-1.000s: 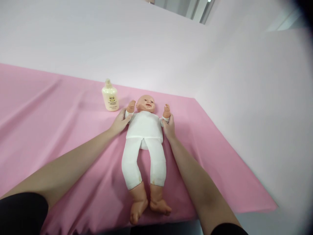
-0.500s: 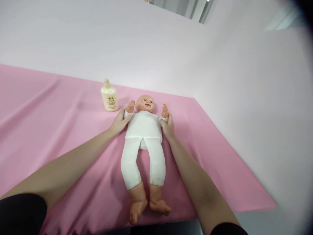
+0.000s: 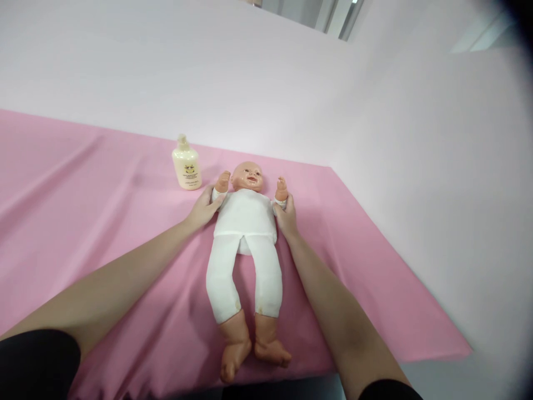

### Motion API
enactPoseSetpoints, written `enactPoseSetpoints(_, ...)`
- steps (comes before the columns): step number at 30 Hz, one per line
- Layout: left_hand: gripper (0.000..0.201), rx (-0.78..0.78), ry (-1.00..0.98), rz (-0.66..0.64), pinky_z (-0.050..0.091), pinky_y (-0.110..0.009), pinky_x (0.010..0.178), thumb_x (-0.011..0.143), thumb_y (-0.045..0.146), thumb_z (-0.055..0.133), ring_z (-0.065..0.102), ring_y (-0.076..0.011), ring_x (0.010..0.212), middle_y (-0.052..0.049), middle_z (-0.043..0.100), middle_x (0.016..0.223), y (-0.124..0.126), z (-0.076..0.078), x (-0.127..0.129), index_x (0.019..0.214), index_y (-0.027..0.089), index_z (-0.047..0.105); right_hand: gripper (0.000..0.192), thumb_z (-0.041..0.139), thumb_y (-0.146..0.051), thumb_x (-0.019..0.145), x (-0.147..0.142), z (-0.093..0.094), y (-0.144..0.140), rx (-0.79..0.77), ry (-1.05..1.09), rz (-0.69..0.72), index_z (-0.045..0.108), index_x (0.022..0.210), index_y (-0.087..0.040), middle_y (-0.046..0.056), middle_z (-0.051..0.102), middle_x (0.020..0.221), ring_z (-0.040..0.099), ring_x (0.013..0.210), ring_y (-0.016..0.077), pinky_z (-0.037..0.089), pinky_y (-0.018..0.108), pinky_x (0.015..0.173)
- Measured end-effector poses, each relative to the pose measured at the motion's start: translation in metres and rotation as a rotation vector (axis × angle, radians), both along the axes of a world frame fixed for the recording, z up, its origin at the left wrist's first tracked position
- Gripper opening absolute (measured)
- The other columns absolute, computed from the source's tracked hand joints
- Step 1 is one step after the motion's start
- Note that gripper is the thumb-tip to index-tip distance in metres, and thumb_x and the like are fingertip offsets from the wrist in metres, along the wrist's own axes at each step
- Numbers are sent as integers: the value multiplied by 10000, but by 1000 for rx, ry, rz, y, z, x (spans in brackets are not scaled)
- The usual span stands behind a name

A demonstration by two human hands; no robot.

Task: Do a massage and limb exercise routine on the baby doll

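A baby doll (image 3: 245,216) with a white cloth body lies on its back, head away from me and feet near the front edge. Its arms are bent upward beside the head. My left hand (image 3: 204,206) is closed around the doll's arm on the left, thumb on the white sleeve below the doll's hand. On the other side, my right hand (image 3: 286,213) grips the opposite arm the same way, fingers partly hidden behind it. Just beyond my left hand stands a cream-coloured pump bottle (image 3: 187,166) with a label, upright and not touched.
Under the doll spreads a pink cloth (image 3: 104,183) with folds at the left, covering the table. Its edge slants down along the right side. A white wall (image 3: 208,72) rises behind and to the right of the table.
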State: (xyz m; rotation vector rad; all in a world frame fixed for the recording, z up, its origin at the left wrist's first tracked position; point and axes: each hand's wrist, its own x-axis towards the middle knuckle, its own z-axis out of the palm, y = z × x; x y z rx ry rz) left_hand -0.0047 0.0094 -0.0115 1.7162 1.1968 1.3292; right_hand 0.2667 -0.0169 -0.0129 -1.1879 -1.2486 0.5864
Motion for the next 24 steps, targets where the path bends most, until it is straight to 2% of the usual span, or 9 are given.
enactPoseSetpoints(7, 638, -7, 19, 1, 515, -469, 961, 860, 642, 590, 639, -323, 1110, -153, 669, 1217, 0, 1, 0, 1250, 139, 544, 347, 596, -334, 777, 0, -1, 1, 18, -8, 8, 542, 1111, -257, 39, 680, 1062, 624, 985, 232, 514, 425, 958)
enactPoseSetpoints(13, 586, 6, 16, 10, 513, -458, 969, 861, 621, 601, 639, -306, 1093, -131, 678, 1189, 1, 0, 0, 1220, 159, 558, 396, 596, -348, 763, 0, 0, 1, 20, -8, -3, 548, 1140, -234, 64, 671, 1094, 624, 1001, 251, 509, 452, 966)
enactPoseSetpoints(24, 624, -12, 20, 6, 513, -463, 956, 852, 648, 599, 640, -315, 1085, -139, 677, 1181, 0, 1, 0, 1222, 147, 562, 383, 593, -344, 779, 0, -2, 1, 26, -4, 5, 541, 1148, -255, 56, 687, 1124, 623, 1012, 239, 508, 433, 972)
